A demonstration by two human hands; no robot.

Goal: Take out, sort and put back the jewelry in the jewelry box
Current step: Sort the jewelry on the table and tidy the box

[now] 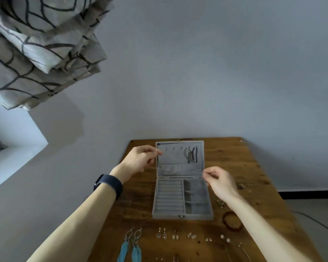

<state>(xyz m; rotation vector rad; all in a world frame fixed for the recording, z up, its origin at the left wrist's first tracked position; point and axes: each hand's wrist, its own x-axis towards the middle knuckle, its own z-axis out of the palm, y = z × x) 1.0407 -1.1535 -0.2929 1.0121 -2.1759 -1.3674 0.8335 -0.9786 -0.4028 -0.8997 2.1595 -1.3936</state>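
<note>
A wooden table (254, 167) is set against a plain grey wall (197, 72), and a patterned curtain (36, 44) is seen at the upper left. On the table a grey jewelry box (182, 217) is laid open, with its lid (175, 159) stood upright at the far side. Ring rolls (169, 197) are seen in the left part of the tray and three small compartments (196, 197) in the right. A few dark necklaces (191, 156) are hung on the hooks at the right of the lid.

A thin chain (163, 169) is held stretched in front of the lid. One end is pinched by the left hand (140, 157), raised at the lid's upper left corner. The other end is pinched by the right hand (221, 181), lower, at the box's right edge. The hands are kept well apart. A dark band (108, 185) is worn on the left wrist.

Nearer the camera, a pair of blue feather earrings (130, 246) and a row of small earrings (178, 236) are laid out, and a reddish bracelet (232, 221) lies right of the box.
</note>
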